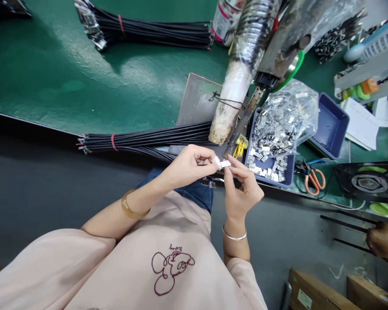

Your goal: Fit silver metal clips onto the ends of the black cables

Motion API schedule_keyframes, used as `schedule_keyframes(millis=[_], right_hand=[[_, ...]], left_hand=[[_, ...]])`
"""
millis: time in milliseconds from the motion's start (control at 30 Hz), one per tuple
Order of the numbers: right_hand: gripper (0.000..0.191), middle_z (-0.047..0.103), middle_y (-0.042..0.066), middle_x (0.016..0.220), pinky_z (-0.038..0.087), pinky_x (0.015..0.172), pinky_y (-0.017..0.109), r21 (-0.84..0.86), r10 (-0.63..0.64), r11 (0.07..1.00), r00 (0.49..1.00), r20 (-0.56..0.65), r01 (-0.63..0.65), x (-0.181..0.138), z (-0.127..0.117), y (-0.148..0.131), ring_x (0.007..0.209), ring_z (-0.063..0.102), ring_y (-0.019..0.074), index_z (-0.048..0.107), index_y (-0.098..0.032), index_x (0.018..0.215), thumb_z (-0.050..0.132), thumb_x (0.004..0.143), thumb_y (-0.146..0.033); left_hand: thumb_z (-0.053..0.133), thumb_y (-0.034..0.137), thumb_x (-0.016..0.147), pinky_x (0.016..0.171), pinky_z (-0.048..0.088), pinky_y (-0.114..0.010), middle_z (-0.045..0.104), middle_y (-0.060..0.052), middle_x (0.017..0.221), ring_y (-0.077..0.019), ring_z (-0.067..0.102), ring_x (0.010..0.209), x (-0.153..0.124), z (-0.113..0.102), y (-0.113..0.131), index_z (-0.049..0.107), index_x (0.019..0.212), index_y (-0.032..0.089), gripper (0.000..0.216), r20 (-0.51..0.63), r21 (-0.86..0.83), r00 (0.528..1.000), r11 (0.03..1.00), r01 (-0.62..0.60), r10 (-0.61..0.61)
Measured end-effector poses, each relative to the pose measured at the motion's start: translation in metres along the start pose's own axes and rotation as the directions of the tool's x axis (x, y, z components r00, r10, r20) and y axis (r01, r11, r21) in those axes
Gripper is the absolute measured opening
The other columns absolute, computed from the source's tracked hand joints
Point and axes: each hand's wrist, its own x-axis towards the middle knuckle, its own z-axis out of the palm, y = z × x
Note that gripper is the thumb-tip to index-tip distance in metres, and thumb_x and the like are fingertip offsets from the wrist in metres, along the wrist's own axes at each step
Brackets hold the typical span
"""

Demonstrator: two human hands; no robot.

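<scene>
My left hand [194, 162] is closed in a pinch, with a dark length of cable showing between its fingers. White material covers a fingertip there. Between thumb and fingers, my right hand [242, 183] grips a small silvery metal tab [225, 164], which meets the left fingertips; the exact joint is hidden. A bundle of black cables [148, 137], tied with a red band, lies along the bench edge beside my left hand. Just beyond my right hand stands a blue tray [289, 174] holding many similar metal tabs [268, 148], some in a clear plastic bag.
A white-ended flexible duct [229, 97] and a grimy metal arm [250, 107] slant down close above my hands. Yellow cutters [240, 147] lie beside them. Orange-handled pliers [314, 181], another blue tray [330, 125] and a black fan [370, 183] occupy the right. Another cable bundle [158, 32] lies farther back.
</scene>
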Motion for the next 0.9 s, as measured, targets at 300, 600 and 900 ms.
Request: schedule_keyframes(millis=[300,600,900], right_hand=[[0.014,0.058,-0.010,0.059,0.050,0.041,0.023,0.198,0.097,0.980,0.947,-0.306,-0.036,0.001,-0.011,0.000,0.040,0.058,0.0096,0.056,-0.025,0.104,0.063,0.092,-0.027],[0.011,0.078,0.003,0.106,0.065,0.083,0.034,-0.012,-0.032,0.999,0.999,0.004,0.032,-0.004,-0.009,0.003,0.098,0.077,0.0192,0.065,-0.024,0.099,0.065,0.091,-0.017],[0.007,0.078,0.005,0.111,0.065,0.084,0.034,0.027,-0.030,0.999,0.997,0.064,0.028,0.005,-0.002,0.004,0.097,0.076,0.0181,0.064,-0.023,0.092,0.065,0.089,-0.017]], left_hand=[[0.065,0.023,0.075,0.049,0.029,-0.018,0.045,0.004,0.056,-0.0054,0.037,0.053,0.001,0.003,-0.001,0.059,0.062,0.012,0.018,-0.058,-0.032,0.998,0.999,0.014,-0.016],[0.067,0.024,0.077,0.051,0.029,-0.019,0.045,0.004,0.058,-0.0057,0.037,0.055,0.001,0.002,-0.004,0.059,0.065,0.012,0.019,-0.063,-0.038,0.998,0.999,-0.005,0.003],[0.065,0.019,0.073,0.051,0.028,-0.019,0.045,0.004,0.056,-0.0056,0.037,0.054,0.003,0.005,-0.002,0.058,0.061,0.012,0.015,-0.082,-0.067,0.996,0.997,0.028,-0.034]])
